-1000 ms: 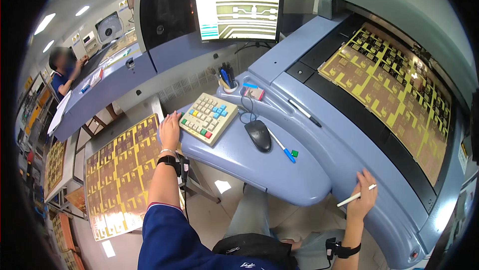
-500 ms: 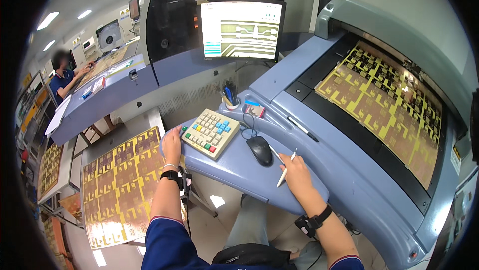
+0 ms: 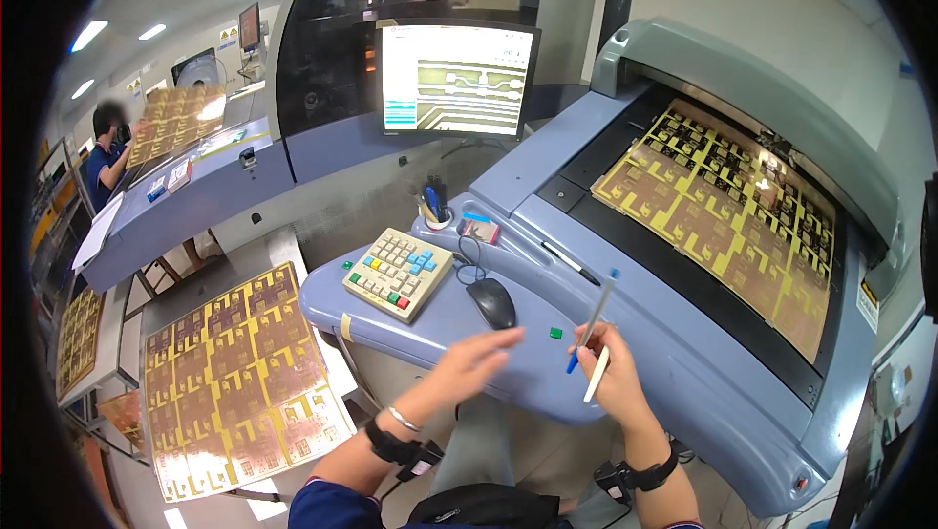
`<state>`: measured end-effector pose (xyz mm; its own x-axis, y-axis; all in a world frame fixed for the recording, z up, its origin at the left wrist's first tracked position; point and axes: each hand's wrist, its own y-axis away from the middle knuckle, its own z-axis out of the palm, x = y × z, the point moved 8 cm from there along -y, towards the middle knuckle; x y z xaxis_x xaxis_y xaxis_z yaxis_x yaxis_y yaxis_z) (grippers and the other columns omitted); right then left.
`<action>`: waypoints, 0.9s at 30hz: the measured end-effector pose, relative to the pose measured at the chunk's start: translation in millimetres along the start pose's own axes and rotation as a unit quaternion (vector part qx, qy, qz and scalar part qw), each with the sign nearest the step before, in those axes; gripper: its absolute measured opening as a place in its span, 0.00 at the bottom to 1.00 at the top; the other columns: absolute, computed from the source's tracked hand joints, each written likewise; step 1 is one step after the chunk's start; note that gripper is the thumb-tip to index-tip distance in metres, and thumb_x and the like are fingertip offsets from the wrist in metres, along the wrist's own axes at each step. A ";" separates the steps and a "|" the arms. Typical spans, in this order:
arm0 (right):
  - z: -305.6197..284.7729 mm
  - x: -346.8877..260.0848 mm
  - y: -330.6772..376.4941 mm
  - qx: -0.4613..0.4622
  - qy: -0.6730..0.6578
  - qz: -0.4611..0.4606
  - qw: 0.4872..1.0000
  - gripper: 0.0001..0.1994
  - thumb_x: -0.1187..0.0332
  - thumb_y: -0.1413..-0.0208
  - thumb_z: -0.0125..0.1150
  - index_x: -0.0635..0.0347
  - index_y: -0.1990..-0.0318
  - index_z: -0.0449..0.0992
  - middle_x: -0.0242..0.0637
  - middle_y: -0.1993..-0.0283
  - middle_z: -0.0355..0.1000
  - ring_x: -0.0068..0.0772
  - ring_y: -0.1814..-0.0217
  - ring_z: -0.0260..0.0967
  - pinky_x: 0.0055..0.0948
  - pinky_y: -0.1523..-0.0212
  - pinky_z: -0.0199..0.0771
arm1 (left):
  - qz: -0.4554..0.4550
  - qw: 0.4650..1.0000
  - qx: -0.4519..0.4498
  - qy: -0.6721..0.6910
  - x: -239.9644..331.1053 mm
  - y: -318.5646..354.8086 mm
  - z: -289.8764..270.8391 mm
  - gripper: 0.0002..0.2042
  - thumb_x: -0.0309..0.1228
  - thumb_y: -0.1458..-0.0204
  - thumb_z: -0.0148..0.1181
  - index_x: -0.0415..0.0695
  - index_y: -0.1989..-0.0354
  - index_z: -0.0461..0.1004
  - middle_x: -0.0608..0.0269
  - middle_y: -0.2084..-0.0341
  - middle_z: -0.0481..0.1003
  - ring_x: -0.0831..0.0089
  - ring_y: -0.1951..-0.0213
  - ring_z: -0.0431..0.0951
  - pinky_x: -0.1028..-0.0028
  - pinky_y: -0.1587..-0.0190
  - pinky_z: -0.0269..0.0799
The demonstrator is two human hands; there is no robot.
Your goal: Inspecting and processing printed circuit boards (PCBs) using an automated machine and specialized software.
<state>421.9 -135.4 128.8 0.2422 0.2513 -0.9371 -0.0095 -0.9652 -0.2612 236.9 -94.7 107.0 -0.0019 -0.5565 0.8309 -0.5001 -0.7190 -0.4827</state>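
My right hand (image 3: 614, 373) is closed around a ballpoint pen (image 3: 596, 310) with a clear barrel and blue ends, tilted upward. A slim white stick (image 3: 596, 377) is also held in its fingers, pointing down. My left hand (image 3: 471, 367) hovers over the front of the blue console (image 3: 391, 334), fingers stretched out and holding nothing. Just beyond it lies a black mouse (image 3: 491, 303). To the mouse's left sits a beige keypad (image 3: 399, 273) with coloured keys. A small green square (image 3: 555, 333) rests between the mouse and my right hand.
A monitor (image 3: 454, 80) stands behind the console. At right, a patterned copper panel (image 3: 723, 226) lies on the machine bed; another panel (image 3: 239, 373) lies on the left table. A pen cup (image 3: 436, 216) and a black-and-white pen (image 3: 570, 263) are nearby. A co-worker (image 3: 106, 163) holds a panel far left.
My left hand has left the keypad's side and moved right. The clear pen now shows in my right hand beside the white stick. The co-worker has raised a panel.
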 end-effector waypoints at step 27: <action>-305.3 -60.2 58.4 0.500 -0.093 -0.187 0.840 0.10 0.65 0.38 0.42 0.56 0.72 0.59 0.26 0.83 0.53 0.14 0.87 0.47 0.14 0.89 0.45 | -0.349 0.845 -0.316 0.255 -34.9 -108.2 128.6 0.13 0.34 0.38 0.44 0.37 0.65 0.72 0.68 0.82 0.67 0.81 0.80 0.65 0.80 0.74 0.63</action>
<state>703.0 -228.9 240.6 0.2542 0.6209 -0.7415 -0.8002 -0.2956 -0.5218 402.5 -51.0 94.6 0.1923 0.2782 0.9411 -0.8955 -0.3424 0.2842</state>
